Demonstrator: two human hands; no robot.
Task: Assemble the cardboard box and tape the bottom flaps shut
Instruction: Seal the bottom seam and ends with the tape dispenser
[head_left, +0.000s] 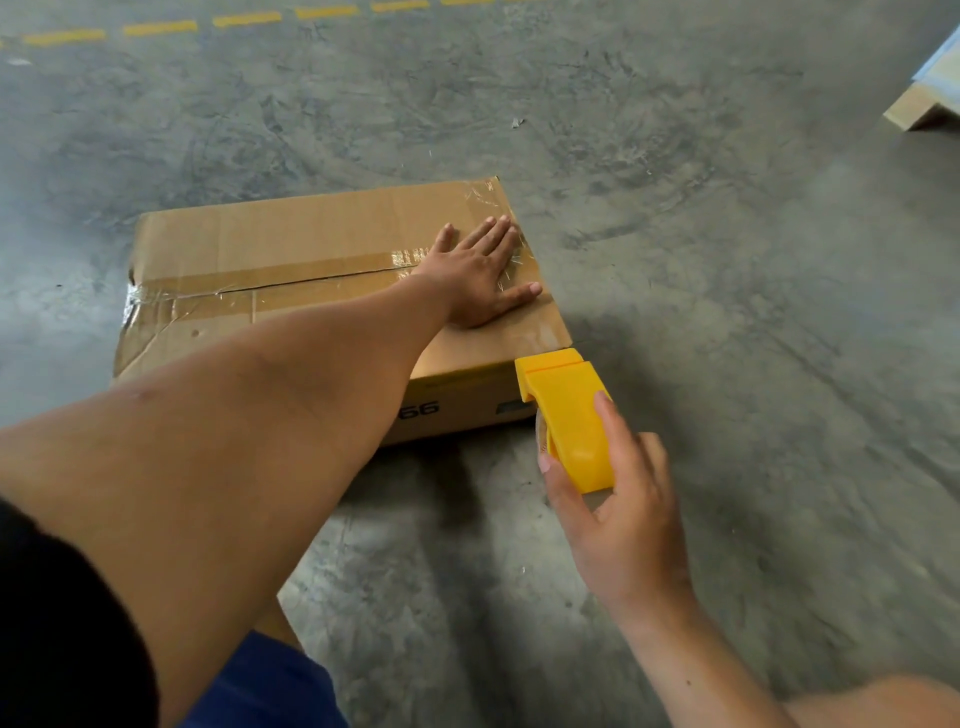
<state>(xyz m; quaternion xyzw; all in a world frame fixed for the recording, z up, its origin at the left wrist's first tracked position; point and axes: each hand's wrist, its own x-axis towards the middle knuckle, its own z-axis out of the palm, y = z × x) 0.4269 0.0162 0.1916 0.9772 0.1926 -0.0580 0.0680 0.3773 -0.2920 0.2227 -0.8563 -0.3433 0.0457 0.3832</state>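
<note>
A brown cardboard box (291, 244) lies on the concrete floor with its flaps closed on top. Clear tape runs along the middle seam and along the right edge of the top face. My left hand (480, 278) rests flat on the box near its right edge, fingers spread over the tape. My right hand (618, 512) grips a yellow tape dispenser (569, 415) whose head touches the box's near right corner. My left forearm hides part of the box's front side.
Grey concrete floor (727, 312) surrounds the box. A dashed yellow line (156, 28) is painted across the far floor. The corner of a wooden pallet or board (919, 106) shows at the upper right edge.
</note>
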